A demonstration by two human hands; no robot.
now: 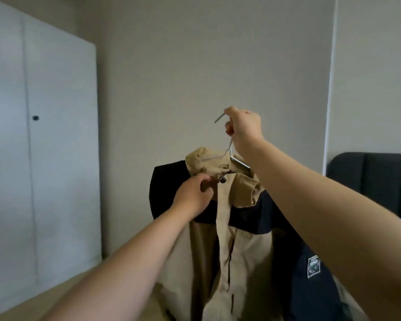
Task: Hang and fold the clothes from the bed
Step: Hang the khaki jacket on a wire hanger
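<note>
No writing can be read. At the lower right of the frame, a diamond-shaped patch (313, 266) on the jacket's (248, 251) navy sleeve carries lettering too blurred to make out.

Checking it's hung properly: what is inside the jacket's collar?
A hanger, its hook gripped by the right hand, runs into the jacket collar. Its ends are hidden under fabric. The left hand pinches the collar.

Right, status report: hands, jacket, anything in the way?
Right hand grips hanger hook. Left hand pinches jacket collar. Jacket hangs from hanger. Nothing blocking it.
</note>
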